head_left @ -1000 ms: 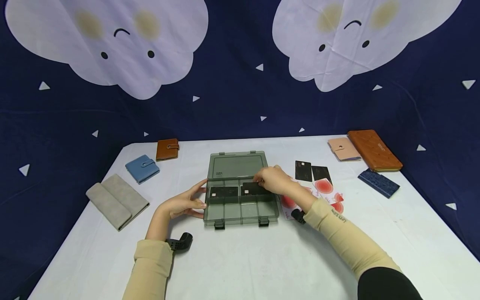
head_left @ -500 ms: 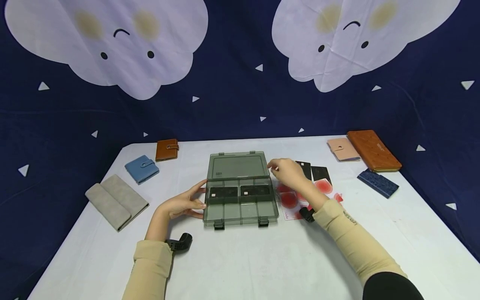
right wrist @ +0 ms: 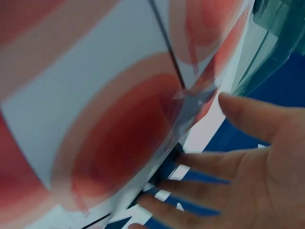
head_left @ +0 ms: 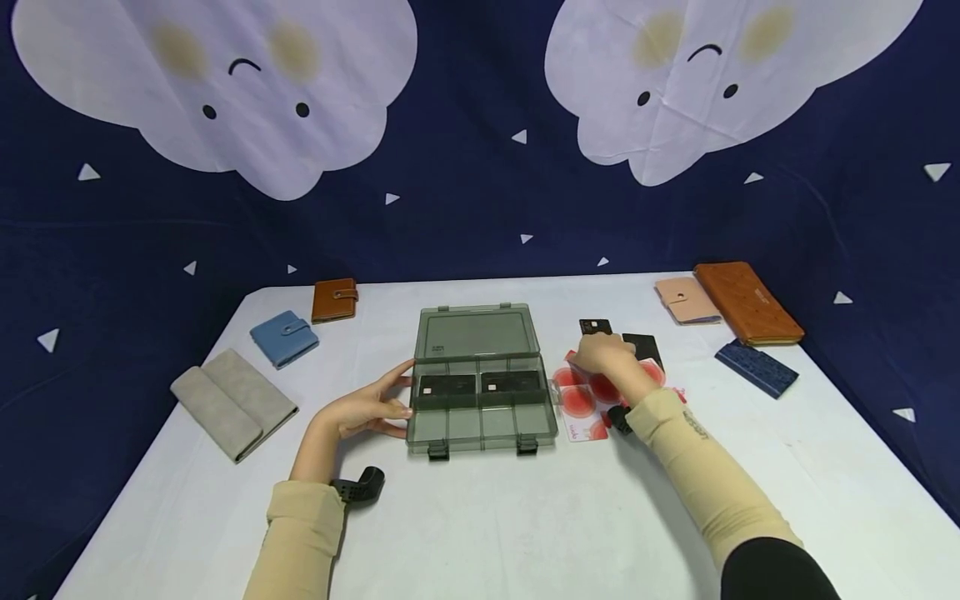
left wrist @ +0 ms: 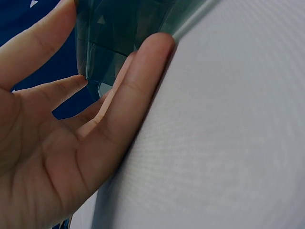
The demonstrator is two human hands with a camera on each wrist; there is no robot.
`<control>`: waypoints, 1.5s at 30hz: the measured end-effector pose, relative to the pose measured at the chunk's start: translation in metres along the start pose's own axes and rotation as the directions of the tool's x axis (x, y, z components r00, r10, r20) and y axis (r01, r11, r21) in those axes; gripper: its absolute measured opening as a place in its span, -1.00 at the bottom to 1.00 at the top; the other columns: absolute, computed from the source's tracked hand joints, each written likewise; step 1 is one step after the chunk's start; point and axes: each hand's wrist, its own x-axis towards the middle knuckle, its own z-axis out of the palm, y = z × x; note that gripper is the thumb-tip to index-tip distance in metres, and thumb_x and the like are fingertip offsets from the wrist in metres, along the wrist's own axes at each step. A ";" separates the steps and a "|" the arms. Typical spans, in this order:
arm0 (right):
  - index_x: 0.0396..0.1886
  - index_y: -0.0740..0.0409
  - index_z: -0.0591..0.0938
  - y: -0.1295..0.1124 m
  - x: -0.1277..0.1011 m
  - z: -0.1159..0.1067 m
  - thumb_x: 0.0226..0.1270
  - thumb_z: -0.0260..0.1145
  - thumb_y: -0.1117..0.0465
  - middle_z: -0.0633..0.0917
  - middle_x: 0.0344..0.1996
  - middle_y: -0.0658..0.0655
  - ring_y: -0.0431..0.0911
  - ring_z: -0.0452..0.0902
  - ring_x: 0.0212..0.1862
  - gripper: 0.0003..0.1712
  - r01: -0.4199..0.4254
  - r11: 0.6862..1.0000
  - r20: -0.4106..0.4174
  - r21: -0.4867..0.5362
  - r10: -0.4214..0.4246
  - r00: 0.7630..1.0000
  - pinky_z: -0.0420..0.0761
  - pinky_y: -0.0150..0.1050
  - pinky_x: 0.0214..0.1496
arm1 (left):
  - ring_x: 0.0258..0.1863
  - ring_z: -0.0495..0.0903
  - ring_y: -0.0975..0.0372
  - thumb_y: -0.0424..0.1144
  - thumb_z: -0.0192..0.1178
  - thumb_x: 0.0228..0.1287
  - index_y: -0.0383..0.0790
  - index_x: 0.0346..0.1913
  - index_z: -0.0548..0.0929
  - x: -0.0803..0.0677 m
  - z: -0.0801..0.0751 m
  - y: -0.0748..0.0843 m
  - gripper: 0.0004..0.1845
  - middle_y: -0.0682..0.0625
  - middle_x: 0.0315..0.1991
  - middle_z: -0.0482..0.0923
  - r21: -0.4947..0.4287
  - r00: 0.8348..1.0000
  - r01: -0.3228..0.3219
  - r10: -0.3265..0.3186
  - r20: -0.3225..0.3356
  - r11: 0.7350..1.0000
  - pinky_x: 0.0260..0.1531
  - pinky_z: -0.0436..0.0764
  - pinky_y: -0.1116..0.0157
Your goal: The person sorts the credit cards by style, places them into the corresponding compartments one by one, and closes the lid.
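Observation:
A translucent grey-green compartment box lies with its lid folded back. Inside, one black card sits on the left and another black card on the right. My left hand rests against the box's left side, fingers extended along it and touching the edge. To the right of the box, my right hand reaches over the loose cards. Its fingertips touch a black chip card, partly hidden by the hand, while the thumb stands apart. A plain black card lies beside it, and several red-and-white cards lie below the hand.
At left are a grey wallet, a blue wallet and a brown wallet. The right side holds a pink wallet, a large brown zip wallet and a dark blue wallet. A navy curtain hangs behind.
The right hand has left the card in the box's right part and moved right to the loose cards. The loose chip card has shifted slightly left. My left hand has stayed put.

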 end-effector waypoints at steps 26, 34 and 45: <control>0.10 0.39 0.39 0.039 0.039 -0.018 0.01 0.39 0.15 0.39 0.04 0.45 0.25 0.21 0.05 -0.32 0.068 0.956 -0.017 0.285 -0.066 0.998 0.34 0.10 0.11 | -0.28 0.48 0.23 -0.46 0.13 0.22 0.04 0.47 -0.33 0.002 0.000 0.000 -0.01 -0.26 0.42 -0.40 0.003 1.000 0.005 -0.005 0.001 1.000 -0.08 0.61 0.02; 0.04 0.40 0.34 0.038 0.041 -0.016 0.12 0.27 0.38 0.37 0.08 0.45 0.16 0.30 -0.09 -0.52 0.127 0.852 -0.141 0.508 -0.063 0.988 0.42 -0.04 -0.09 | -0.29 0.48 0.24 -0.47 0.13 0.22 0.03 0.47 -0.33 0.000 0.000 0.001 -0.01 -0.26 0.42 -0.40 -0.003 1.000 -0.002 0.002 0.000 1.000 -0.08 0.60 0.00; 0.08 0.38 0.35 -0.005 0.027 -0.035 0.22 0.20 0.40 0.50 -0.05 0.38 0.14 0.41 -0.02 -0.56 0.240 0.583 -0.158 0.776 -0.188 0.969 0.28 0.17 0.22 | -0.29 0.49 0.24 -0.47 0.14 0.21 0.04 0.47 -0.30 0.001 0.000 0.000 -0.01 -0.26 0.42 -0.38 -0.002 1.000 -0.003 0.003 -0.009 1.000 -0.09 0.61 0.01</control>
